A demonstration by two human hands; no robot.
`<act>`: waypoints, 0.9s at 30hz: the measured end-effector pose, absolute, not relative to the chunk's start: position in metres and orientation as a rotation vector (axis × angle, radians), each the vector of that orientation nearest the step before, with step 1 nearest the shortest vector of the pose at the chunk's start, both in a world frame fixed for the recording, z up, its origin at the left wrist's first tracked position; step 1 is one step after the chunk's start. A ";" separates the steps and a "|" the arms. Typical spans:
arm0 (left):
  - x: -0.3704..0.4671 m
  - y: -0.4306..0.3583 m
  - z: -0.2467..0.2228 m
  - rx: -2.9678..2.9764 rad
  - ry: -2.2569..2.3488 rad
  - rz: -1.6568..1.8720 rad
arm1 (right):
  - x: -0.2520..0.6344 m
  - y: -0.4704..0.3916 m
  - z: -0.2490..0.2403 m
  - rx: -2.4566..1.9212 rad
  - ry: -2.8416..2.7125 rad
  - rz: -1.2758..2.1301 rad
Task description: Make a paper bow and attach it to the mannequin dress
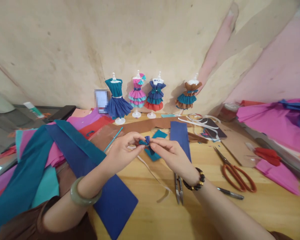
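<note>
Between my two hands is a small paper bow [146, 141], pleated in dark blue and teal. My left hand [126, 148] pinches its left side between thumb and fingers. From the right, my right hand [168, 151] pinches the other side in the same way. Below the bow, a teal paper piece [157, 154] lies on the table, partly hidden by my fingers. A narrow cream ribbon [152, 171] runs down the wood from under my hands. Under my right wrist are thread snips [178, 190], their upper part covered.
Several miniature dress forms in paper dresses [118, 100] stand along the wall. Blue and teal paper strips [72, 146] spread at left. Orange-handled scissors [236, 171] and a pen [231, 193] lie at right, near a brown board [237, 150]. A phone [102, 101] leans at the back.
</note>
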State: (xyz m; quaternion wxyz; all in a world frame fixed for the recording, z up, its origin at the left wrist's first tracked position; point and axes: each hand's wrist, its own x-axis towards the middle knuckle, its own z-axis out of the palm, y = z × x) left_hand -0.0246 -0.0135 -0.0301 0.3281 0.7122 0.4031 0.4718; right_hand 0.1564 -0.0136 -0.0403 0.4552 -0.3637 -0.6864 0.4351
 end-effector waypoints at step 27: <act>-0.027 -0.005 -0.040 1.303 0.950 1.021 | 0.160 -0.008 -0.048 -1.067 -1.654 1.000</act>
